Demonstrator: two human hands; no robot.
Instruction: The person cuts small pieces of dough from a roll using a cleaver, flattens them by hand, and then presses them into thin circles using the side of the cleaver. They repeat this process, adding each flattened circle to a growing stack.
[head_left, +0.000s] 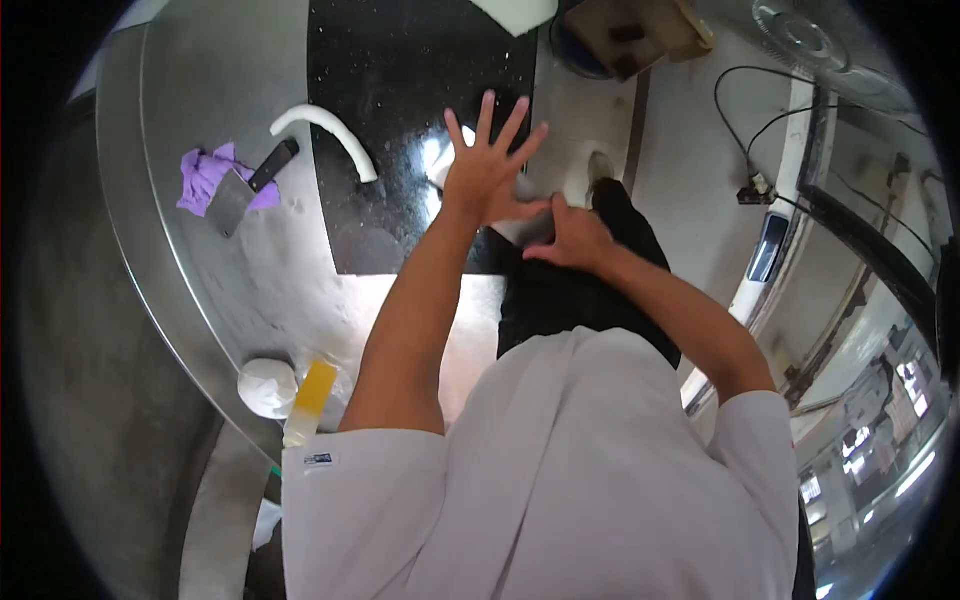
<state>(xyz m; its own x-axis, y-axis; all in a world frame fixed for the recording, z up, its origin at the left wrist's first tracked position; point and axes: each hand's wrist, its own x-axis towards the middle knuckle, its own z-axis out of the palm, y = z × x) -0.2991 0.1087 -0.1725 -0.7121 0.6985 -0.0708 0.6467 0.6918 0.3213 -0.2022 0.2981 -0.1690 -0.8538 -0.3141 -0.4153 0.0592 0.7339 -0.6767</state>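
Note:
My left hand (482, 182) is spread wide, palm down, above a black stone slab (400, 60). Close beside its thumb, my right hand (580, 236) curls with thumb and fingers around a greyish, blurred thing (532, 226) near the slab's right edge; I cannot tell what it is. Bright glare on the slab shows around my left hand. A curved white strip that looks like a rope of dough (335, 130) lies across the slab's left edge. Farther left, a dough scraper with a black handle (232, 203) rests on a crumpled purple cloth (203, 175).
Metal worktop (240, 60) surrounds the slab on the left. A round white bundle (267, 388) and a yellow-and-white packet (315, 388) sit by my left sleeve. A cardboard box (630, 40) stands beyond the slab. Black cables (745, 130) hang along the right.

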